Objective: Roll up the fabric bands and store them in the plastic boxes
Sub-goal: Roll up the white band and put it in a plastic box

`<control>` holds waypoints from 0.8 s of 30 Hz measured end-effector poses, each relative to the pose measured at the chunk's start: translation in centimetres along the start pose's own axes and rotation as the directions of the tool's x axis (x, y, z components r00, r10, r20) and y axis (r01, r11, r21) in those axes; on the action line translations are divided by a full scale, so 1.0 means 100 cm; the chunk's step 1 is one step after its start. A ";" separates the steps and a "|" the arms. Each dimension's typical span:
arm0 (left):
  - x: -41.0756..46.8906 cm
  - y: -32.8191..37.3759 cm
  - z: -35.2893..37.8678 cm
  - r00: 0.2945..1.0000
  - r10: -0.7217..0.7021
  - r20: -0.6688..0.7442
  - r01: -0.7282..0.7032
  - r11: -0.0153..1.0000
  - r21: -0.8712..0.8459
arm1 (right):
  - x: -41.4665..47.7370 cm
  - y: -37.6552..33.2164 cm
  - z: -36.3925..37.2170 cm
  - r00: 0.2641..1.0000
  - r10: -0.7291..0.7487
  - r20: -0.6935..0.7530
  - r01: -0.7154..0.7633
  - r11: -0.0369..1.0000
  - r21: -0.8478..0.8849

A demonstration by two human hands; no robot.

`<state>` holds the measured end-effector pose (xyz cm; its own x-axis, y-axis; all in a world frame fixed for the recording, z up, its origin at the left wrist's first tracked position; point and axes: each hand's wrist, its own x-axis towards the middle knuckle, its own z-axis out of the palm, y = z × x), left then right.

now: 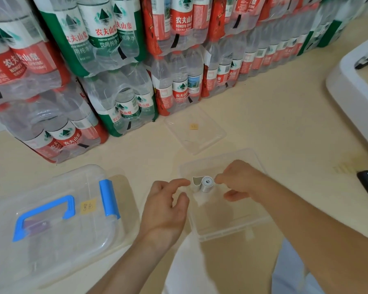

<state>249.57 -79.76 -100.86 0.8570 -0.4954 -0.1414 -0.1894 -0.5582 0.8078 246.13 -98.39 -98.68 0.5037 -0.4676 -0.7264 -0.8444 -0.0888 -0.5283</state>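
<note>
Above the open plastic box (pixel 232 234) — right grip (pixel 240 179) pinches the rolled fabric band (pixel 206 183) from the right; left grip (pixel 168 206) unclenched, forefinger touching its tail.

Soft, even light washed the cream floor (pixel 274 124) brightly, leaving only faint, fuzzy shadows beneath the left hand (pixel 168 200), the right hand (pixel 240 179) and the fabric band (pixel 206 183) over the open plastic box (pixel 232 228). Pale glare streaked the shrink-wrapped water bottle packs (pixel 106 60) and the lidded box (pixel 51 219). The wide lens bowed the packs outward toward the frame's edges. Corners and forearms smeared into blur, while the centre was fairly sharp.
</note>
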 end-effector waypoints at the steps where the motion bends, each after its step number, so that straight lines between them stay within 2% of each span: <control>1: 0.003 0.001 -0.004 0.999 0.014 -0.042 -0.014 1.000 -0.001 | -0.005 -0.007 -0.011 1.000 -0.010 0.019 0.011 0.999 -0.041; 5: 0.026 0.007 -0.024 0.981 0.005 -0.194 -0.021 0.996 -0.082 | -0.012 -0.041 -0.060 0.993 -0.118 0.008 0.118 0.992 -0.033; 8: 0.061 0.010 -0.033 0.976 -0.135 -0.169 0.109 0.982 -0.155 | 0.008 -0.063 -0.079 0.978 -0.199 -0.061 0.208 0.935 0.287; 10: 0.090 0.011 -0.033 0.974 -0.219 -0.064 0.203 0.959 -0.197 | 0.032 -0.073 -0.079 0.976 -0.194 -0.103 0.219 0.892 0.396; 13: 0.127 0.014 -0.024 0.937 -0.309 0.162 0.338 0.919 -0.201 | 0.069 -0.079 -0.069 0.981 -0.154 -0.117 0.183 0.931 0.315; 16: 0.154 0.009 -0.009 0.886 -0.352 0.302 0.402 0.907 -0.123 | 0.095 -0.078 -0.062 0.986 -0.122 -0.116 0.145 0.966 0.214; 21: 0.173 0.000 0.016 0.845 -0.385 0.372 0.441 0.894 -0.077 | 0.127 -0.067 -0.061 0.996 -0.067 -0.063 0.072 0.993 0.094; 24: 0.178 -0.001 0.026 0.829 -0.400 0.390 0.488 0.858 -0.158 | 0.135 -0.061 -0.051 0.999 -0.028 0.029 0.027 0.999 0.040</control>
<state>263.55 -90.23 -105.00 0.5994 -0.4476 -0.6636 0.3316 -0.6157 0.7148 257.15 -108.66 -103.00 0.5324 -0.4392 -0.7236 -0.8224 -0.0658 -0.5651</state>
